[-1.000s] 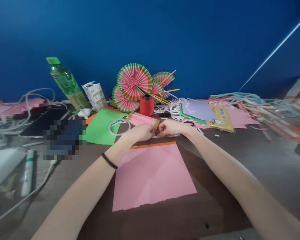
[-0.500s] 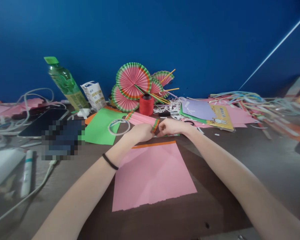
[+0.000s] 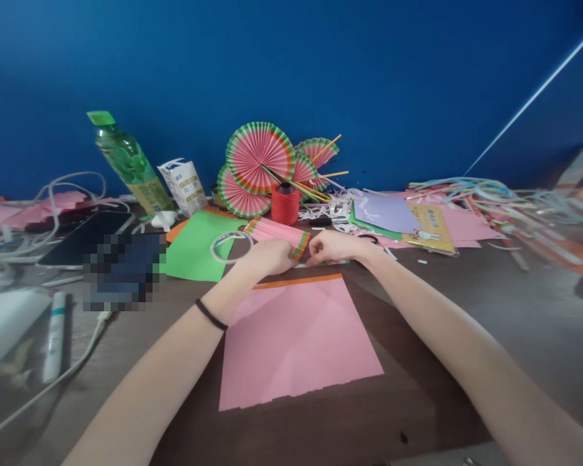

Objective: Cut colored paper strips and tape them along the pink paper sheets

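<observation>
My left hand is closed, its fingertips low over the table beside the end of a pleated pink paper with green and orange edges. Across a small gap, my right hand is closed in a pinch. A thin whitish strip lies under and beside the fingers of the right hand. What either set of fingertips grips is too small or hidden to make out. Nearer me lies a flat pink sheet with an orange top band and a ragged near edge. A pale ring, like a tape roll, rests by my left wrist.
Behind the hands stand a red thread spool and round pleated paper fans. Green paper, a leaning green bottle, a carton and a marker are leftward. Stacked sheets and paper strips lie right.
My left hand has shifted slightly left, so the gap between the two hands is a little wider. My right hand stays nearly where it was.
</observation>
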Demonstrator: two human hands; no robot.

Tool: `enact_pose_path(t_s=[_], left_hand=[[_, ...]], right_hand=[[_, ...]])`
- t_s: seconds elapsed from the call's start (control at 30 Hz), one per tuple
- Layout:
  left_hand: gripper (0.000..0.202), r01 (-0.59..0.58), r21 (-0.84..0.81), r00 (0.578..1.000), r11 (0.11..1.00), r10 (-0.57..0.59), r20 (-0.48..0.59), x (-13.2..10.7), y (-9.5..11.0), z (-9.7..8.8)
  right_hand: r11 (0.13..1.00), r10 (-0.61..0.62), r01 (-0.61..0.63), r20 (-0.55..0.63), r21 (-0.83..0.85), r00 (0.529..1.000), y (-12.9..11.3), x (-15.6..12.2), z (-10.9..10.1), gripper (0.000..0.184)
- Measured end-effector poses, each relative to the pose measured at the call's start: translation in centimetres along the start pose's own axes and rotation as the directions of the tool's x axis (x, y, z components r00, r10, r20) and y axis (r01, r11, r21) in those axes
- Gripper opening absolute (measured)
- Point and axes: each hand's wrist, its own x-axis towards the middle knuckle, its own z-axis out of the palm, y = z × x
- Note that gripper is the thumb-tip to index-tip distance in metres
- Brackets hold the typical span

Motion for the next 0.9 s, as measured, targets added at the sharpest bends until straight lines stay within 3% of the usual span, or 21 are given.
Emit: enact_pose_path(t_s=[0.2, 0.4, 0.6, 0.7, 0.9], left_hand=[[0.025, -0.009, 0.05, 1.0, 0.999, 0.01, -0.021, -0.4, -2.1, -0.9], [0.015, 0.115, -0.036, 0.992, 0.993, -0.117, -0.051, -1.4, -5.0, -2.4], [0.028, 0.246, -0.039, 0.968, 0.968, -0.248, -0.035, -1.6, -7.8, -2.4], [0.019, 0.213, -0.053, 0.976, 0.976, -0.21, 0.051, -1.2, -8.4, -2.1], [0.021, 0.08, -0.173, 0.99, 0.982, -0.058, 0.13, -0.9, -8.8, -1.7]], right_hand=[[1.0, 0.006, -0.006, 0.027, 0.011, 1.0, -0.1, -0.2, -0.2, 0.029], [1.0, 0.03, -0.03, 0.08, 0.005, 0.996, -0.1, -0.2, -0.4, 0.03], [0.996, -0.075, 0.077, 0.044, -0.049, 0.996, -0.1, -0.5, -0.6, 0.029], [0.991, -0.11, 0.113, 0.039, -0.074, 0.993, -0.3, -0.5, -0.7, 0.026], [0.985, -0.142, 0.146, 0.048, -0.089, 0.989, 0.0, -0.5, -0.8, 0.015]])
